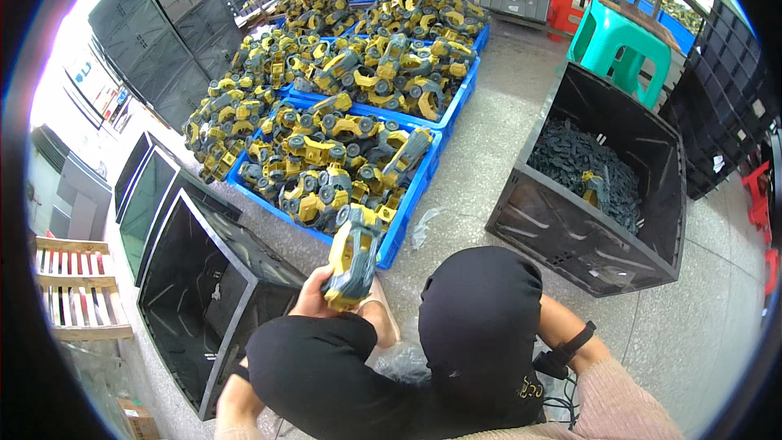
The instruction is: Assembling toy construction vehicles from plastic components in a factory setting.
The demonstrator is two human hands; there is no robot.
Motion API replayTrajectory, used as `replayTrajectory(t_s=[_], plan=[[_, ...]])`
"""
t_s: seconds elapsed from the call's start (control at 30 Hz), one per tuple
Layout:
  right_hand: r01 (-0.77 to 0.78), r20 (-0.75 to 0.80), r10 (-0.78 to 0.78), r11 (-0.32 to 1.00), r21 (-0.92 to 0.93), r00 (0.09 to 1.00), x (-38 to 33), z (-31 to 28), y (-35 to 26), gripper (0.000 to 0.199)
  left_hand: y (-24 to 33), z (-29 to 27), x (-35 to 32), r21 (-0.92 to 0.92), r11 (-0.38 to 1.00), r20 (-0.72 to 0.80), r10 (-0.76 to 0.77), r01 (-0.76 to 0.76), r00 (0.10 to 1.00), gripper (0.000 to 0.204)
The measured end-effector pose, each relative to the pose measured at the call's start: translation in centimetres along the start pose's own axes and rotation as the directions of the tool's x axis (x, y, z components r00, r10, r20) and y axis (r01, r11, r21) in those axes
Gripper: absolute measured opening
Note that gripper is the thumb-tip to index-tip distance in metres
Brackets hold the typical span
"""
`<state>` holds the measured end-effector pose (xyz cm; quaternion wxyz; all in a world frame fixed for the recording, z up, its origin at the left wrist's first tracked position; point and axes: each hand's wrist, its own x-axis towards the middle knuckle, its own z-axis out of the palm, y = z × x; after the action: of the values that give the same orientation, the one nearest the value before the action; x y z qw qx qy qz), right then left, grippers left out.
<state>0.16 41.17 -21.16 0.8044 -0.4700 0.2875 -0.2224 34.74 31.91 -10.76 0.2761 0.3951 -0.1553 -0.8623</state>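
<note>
My left hand (314, 293) is closed on the near end of a yellow and dark grey toy car (355, 257). The toy is held tilted just beyond my left knee, over the near corner of a blue crate (394, 242). That crate is heaped with similar yellow and grey toy cars (314, 151). Of my right arm, only the forearm (566, 327) shows, with a black strap at the wrist; it passes behind my right knee, which hides the right hand.
More blue crates (456, 98) piled with toy cars extend away. A black bin (562, 236) at the right holds dark grey parts (574, 155). Black bins (236, 293) lie on their sides at the left. Beyond the right bin is a green stool (623, 45).
</note>
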Motion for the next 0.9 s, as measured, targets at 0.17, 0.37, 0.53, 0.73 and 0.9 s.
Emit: replayTrajectory(t_s=[0.17,0.37,0.53,0.73,0.9], plan=[[-0.019,-0.047,0.02,0.999,0.027,0.999,-1.7,-0.1,2.3,0.042,-0.5,3.8,-4.5,0.154,0.98,-0.043,-0.122,0.127,0.992,0.05],[-0.037,-0.093,0.03,0.996,-0.078,0.995,-0.2,-2.4,3.0,0.042,-0.5,1.5,-0.2,-0.06,0.958,0.015,-0.279,0.28,0.96,0.058],[-0.042,-0.186,-0.022,0.94,-0.338,0.982,2.0,-3.8,-2.2,0.042,0.9,1.7,2.7,0.105,0.988,0.067,-0.121,0.113,0.99,0.065],[0.023,-0.6,-0.355,0.872,-0.489,0.717,-10.7,0.1,-23.7,0.028,3.6,-2.8,6.8,0.343,0.861,0.118,0.357,-0.376,0.926,0.068],[-0.353,-0.924,-0.378,0.859,-0.372,0.055,-21.4,-5.8,-23.7,0.036,4.3,-2.3,10.7,0.222,0.901,0.103,0.358,-0.372,0.928,0.069]])
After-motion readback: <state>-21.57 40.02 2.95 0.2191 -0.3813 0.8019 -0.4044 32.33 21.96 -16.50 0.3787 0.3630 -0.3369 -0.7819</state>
